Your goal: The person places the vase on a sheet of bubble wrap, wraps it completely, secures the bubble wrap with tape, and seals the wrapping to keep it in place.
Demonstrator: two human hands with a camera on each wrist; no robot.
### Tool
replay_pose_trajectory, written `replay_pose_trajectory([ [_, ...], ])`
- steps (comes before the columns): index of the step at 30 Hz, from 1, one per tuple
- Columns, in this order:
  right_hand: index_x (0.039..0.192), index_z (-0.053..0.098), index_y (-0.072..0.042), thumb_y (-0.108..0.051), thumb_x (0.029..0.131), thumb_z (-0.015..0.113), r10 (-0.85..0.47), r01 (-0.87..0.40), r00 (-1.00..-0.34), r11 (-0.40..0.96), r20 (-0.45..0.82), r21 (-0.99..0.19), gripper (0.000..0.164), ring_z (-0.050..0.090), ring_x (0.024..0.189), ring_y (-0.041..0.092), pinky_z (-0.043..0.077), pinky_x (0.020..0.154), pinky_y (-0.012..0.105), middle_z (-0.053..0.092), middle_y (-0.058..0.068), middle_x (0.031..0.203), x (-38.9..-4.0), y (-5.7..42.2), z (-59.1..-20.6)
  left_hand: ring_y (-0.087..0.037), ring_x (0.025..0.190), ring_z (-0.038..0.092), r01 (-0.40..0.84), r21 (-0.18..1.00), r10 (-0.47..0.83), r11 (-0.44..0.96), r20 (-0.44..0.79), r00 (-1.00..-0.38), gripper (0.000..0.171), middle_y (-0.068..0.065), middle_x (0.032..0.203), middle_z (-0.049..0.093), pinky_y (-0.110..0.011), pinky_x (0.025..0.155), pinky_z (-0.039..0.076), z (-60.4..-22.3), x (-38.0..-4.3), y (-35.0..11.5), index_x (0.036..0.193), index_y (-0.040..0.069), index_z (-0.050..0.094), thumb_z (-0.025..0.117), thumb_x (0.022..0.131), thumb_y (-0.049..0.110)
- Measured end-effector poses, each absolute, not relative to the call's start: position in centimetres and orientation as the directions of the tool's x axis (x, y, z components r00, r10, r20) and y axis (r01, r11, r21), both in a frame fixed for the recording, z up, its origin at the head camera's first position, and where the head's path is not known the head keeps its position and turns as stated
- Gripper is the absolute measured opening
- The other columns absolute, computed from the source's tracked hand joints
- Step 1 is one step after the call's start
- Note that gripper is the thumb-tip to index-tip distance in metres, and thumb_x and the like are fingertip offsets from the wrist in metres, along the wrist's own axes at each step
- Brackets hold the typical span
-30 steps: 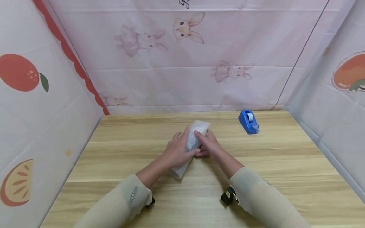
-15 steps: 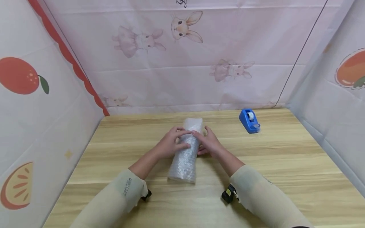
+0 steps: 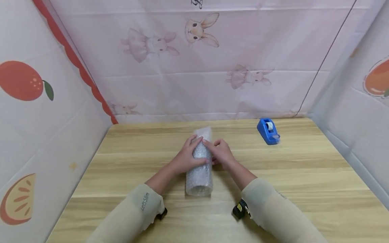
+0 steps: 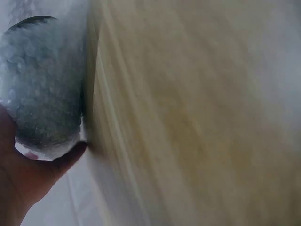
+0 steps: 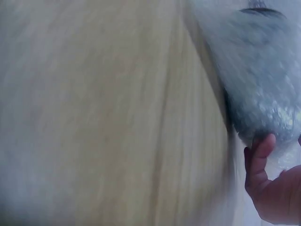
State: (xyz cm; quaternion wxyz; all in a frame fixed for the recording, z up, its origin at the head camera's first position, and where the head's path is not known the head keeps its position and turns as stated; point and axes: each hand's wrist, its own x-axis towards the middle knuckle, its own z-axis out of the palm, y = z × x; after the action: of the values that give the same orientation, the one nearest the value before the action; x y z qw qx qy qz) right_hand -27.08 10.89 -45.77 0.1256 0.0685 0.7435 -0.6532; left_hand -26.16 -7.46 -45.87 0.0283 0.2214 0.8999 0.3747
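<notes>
A roll of clear bubble wrap (image 3: 199,179) lies lengthwise on the wooden table, its near end round and hollow. In the left wrist view, a dark curved edge shows inside the bubble wrap (image 4: 47,84); what it belongs to is blurred by the wrap. My left hand (image 3: 187,158) grips the roll from the left, thumb across its top and fingers spread at the far side. From the right, my right hand (image 3: 224,153) holds the roll's side, with its thumb on top near the left fingertips and the other fingers curled low beside it.
A blue tape dispenser (image 3: 268,131) with a roll of tape stands at the back right of the table (image 3: 304,189). Printed cloth walls (image 3: 188,91) enclose the back and both sides.
The bubble wrap roll has turned from slanting to nearly straight ahead, its near end now round. The left hand loosened, then settled over the roll again; the right hand stays at its side.
</notes>
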Motion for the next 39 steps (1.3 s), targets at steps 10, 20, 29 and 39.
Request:
replay_pose_trajectory([
  [10, 0.111, 0.048, -0.004, -0.046, 0.088, 0.067, -0.146, 0.285, -0.942, 0.135, -0.303, -0.949, 0.051, 0.061, 0.070, 0.016, 0.052, 0.053, 0.030, 0.057, 0.011, 0.100, -27.0, 10.7, -45.5, -0.031, 0.147, 0.023, 0.341, 0.636, 0.397, 0.692, 0.058, -0.916, 0.099, -0.005, 0.164, 0.010, -0.055, 0.109, 0.036, -45.8, -26.0, -7.2, 0.157, 0.025, 0.022, 0.069, 0.080, 0.064],
  [20, 0.112, 0.055, -0.005, -0.044, 0.090, 0.068, -0.188, 0.223, -0.950, 0.144, -0.248, -0.964, 0.046, 0.058, 0.061, 0.015, 0.049, 0.049, 0.028, 0.060, 0.010, 0.098, -26.9, 10.6, -45.7, -0.019, 0.153, 0.004, 0.621, 0.146, 0.596, 0.770, 0.182, -0.782, 0.094, -0.002, 0.167, 0.002, -0.054, 0.114, 0.029, -44.8, -25.9, -8.4, 0.157, 0.010, 0.019, 0.042, 0.091, 0.072],
  [29, 0.119, 0.043, -0.010, -0.048, 0.086, 0.071, -0.266, 0.205, -0.932, 0.176, -0.247, -0.963, 0.057, 0.062, 0.086, 0.020, 0.052, 0.063, 0.030, 0.059, 0.013, 0.111, -26.4, 10.3, -44.9, -0.012, 0.152, 0.001, 0.536, 0.420, 0.545, 0.732, 0.110, -0.831, 0.095, 0.000, 0.167, 0.005, -0.045, 0.118, 0.026, -45.2, -26.0, -8.4, 0.159, 0.012, 0.011, 0.054, 0.091, 0.063],
  [39, 0.116, 0.046, -0.012, -0.034, 0.081, 0.079, -0.202, 0.210, -0.949, 0.173, -0.243, -0.962, 0.053, 0.059, 0.088, 0.022, 0.051, 0.067, 0.030, 0.053, 0.013, 0.107, -25.9, 10.2, -44.7, -0.016, 0.153, 0.000, 0.530, 0.408, 0.541, 0.743, 0.099, -0.835, 0.100, -0.004, 0.167, 0.000, -0.046, 0.117, 0.027, -45.2, -25.7, -8.1, 0.159, 0.011, 0.004, 0.052, 0.091, 0.066],
])
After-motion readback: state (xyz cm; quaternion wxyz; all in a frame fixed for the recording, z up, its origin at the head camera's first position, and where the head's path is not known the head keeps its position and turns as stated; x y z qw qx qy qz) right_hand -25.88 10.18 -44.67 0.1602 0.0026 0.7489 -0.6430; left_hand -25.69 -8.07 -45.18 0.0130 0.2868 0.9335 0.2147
